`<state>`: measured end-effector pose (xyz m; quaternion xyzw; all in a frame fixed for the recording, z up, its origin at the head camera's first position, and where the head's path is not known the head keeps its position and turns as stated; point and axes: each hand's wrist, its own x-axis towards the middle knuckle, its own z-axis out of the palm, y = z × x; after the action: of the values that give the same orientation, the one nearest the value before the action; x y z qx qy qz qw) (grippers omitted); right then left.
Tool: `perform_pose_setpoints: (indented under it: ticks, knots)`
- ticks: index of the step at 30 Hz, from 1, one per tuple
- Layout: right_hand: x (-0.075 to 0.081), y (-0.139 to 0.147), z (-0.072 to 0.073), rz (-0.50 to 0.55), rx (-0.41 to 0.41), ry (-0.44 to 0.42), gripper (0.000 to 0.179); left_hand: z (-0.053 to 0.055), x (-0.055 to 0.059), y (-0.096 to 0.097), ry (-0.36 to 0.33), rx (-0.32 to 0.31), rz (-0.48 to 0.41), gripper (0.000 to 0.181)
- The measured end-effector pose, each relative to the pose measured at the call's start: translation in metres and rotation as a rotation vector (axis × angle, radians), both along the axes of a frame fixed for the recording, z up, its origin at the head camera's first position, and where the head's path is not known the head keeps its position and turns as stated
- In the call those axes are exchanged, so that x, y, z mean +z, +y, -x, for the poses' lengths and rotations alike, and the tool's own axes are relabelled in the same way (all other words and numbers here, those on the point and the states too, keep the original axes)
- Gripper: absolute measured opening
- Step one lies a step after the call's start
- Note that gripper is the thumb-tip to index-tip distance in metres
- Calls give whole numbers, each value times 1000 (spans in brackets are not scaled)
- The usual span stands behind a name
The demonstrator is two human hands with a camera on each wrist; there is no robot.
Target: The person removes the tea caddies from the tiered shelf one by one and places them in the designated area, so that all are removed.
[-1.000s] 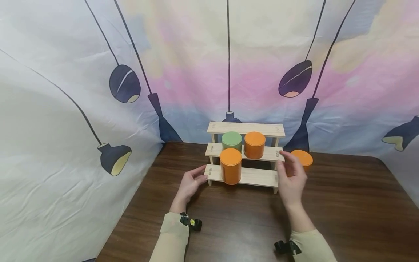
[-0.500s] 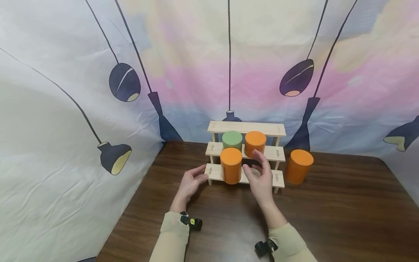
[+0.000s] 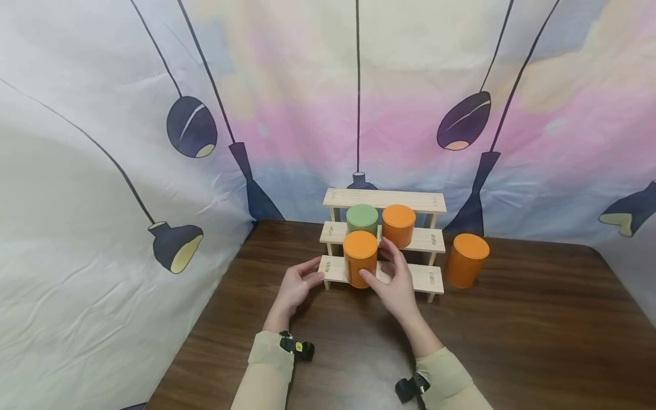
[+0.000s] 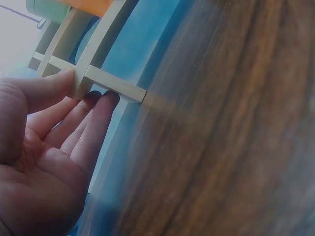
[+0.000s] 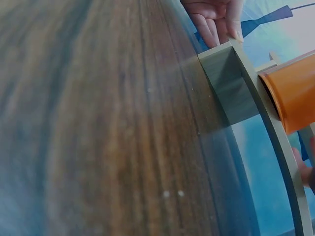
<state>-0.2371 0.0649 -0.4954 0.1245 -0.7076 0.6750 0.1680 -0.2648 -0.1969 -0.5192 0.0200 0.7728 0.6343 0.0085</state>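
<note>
A three-tier wooden display stand (image 3: 417,277) bears several round lidded canisters. My left hand (image 3: 296,286) pinches the left end of its lowest shelf; in the left wrist view the thumb lies on the board, with fingers (image 4: 101,118) under its edge. On that shelf stands an upright orange canister (image 3: 360,250), which my right hand (image 3: 397,285) grips from the right, thumb across its front and index finger at its back right side. The middle shelf holds a green canister (image 3: 362,219) and a second orange canister (image 3: 398,223) side by side.
A third orange canister (image 3: 466,261) stands on the dark wooden table (image 3: 538,319), just right of the stand. Behind the table hangs a cloth backdrop (image 3: 307,114) printed with lamps. The top shelf (image 3: 384,199) sits close before it.
My right hand has moved left from the stand's right end to the front orange canister and taken hold of it. The left hand has kept its place on the shelf end.
</note>
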Motion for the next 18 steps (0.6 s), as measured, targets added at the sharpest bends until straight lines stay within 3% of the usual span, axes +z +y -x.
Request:
perform_pose_setpoints:
  ticks: [18]
  knots:
    - [7, 12, -2, -94, 58, -85, 85, -1, 4, 1, -20, 14, 0, 48]
